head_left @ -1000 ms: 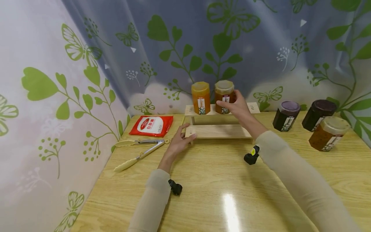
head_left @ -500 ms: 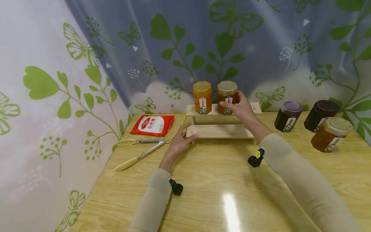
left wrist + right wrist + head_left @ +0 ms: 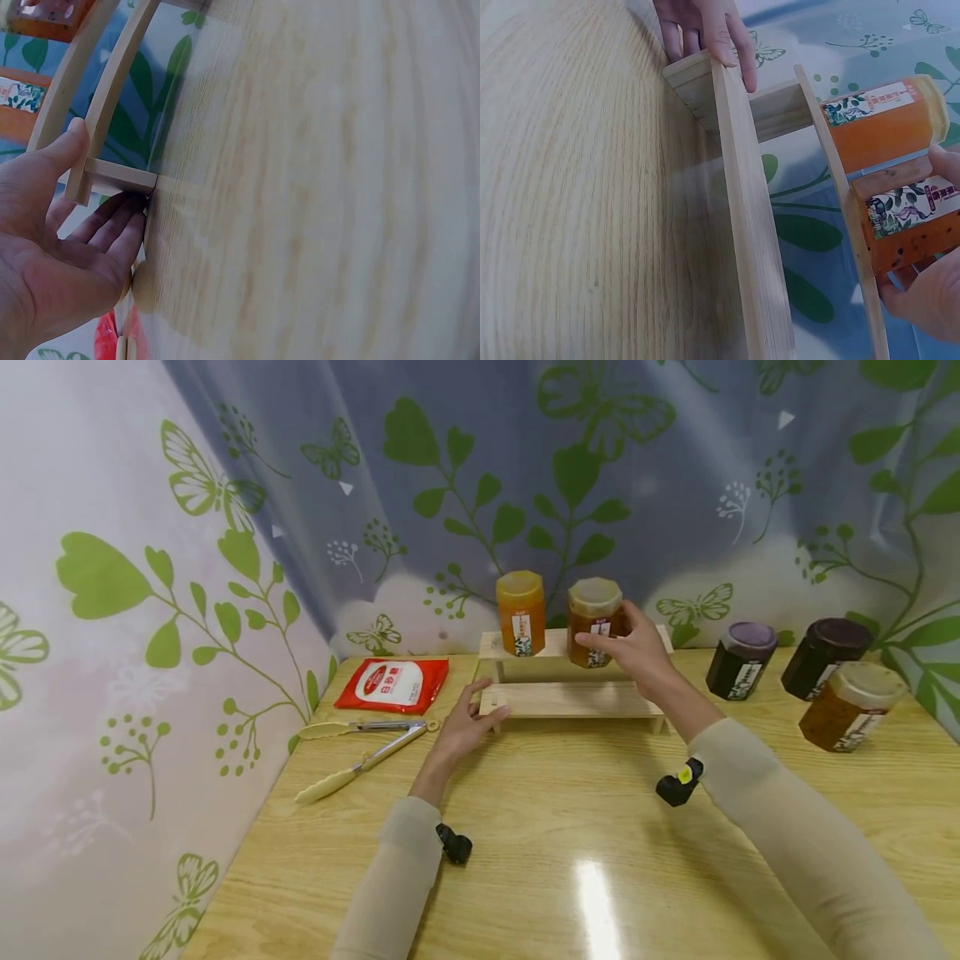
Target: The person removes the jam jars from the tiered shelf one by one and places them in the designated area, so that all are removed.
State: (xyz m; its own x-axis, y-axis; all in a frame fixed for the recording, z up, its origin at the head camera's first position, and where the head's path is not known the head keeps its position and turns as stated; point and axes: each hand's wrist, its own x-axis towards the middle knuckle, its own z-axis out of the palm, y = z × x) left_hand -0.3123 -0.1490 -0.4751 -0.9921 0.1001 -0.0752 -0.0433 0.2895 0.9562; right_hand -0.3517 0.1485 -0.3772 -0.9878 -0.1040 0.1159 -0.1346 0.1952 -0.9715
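Note:
My right hand point(image 3: 643, 647) grips a brown-orange jam jar point(image 3: 595, 622) with a cream lid, thumb on its front and fingers round its right side. The jar is at the upper shelf of a two-step wooden rack point(image 3: 570, 700), its base overlapping that shelf's front edge; I cannot tell whether it touches the wood. To its left, an orange jar point(image 3: 521, 614) with a yellow lid stands upright on the same shelf. My left hand point(image 3: 461, 727) holds the left end of the lower step. In the left wrist view its thumb is against the board point(image 3: 112, 97), the other fingers near the leg.
Two dark purple jars point(image 3: 741, 662) point(image 3: 825, 658) and another amber jar point(image 3: 847, 714) stand on the table's right. At left lie a red and white bag point(image 3: 393, 685) and spread tongs point(image 3: 382, 752). A patterned curtain point(image 3: 480, 460) hangs behind the rack.
My right hand has brought the brown-orange jar to the right and forward, away from the orange jar, so it overlaps the upper shelf's front edge. My left hand stays on the rack.

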